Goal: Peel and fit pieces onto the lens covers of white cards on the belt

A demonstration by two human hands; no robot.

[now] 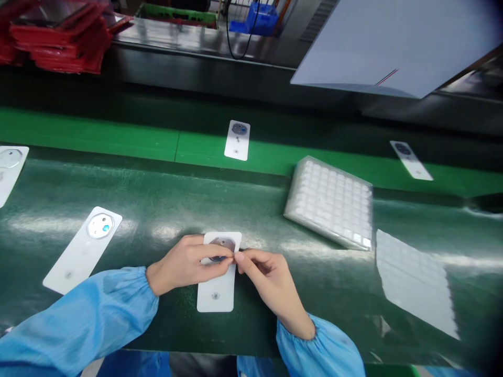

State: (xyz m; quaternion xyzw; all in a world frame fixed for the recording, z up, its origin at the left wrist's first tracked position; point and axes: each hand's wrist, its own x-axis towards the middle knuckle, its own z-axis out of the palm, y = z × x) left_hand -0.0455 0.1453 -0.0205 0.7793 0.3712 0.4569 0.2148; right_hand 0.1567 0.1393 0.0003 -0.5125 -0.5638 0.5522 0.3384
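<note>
A white rounded panel (pixel 216 303), shaped like a phone back with a dark camera-like disc, lies on the green bench. My left hand (pixel 188 264) reaches across its upper half, thumb and index finger pinched. From the right side my right hand (pixel 271 280) is pinched too, its fingertips meeting those of the left at the panel's right edge. Whatever sits between the fingertips is too small to make out. The fingers partly cover the disc. Left of my left hand, a similar white panel (pixel 80 259) lies slanted on the bench.
A clear tray (pixel 328 201) of white pieces stands right of my hands, beside a thin white sheet (pixel 416 283). More panels lie on the bright green strip, one panel (pixel 237 149) straight ahead. Red-wrapped packs (pixel 66 44) are stacked at back left. A white board (pixel 393 47) overhangs the back right.
</note>
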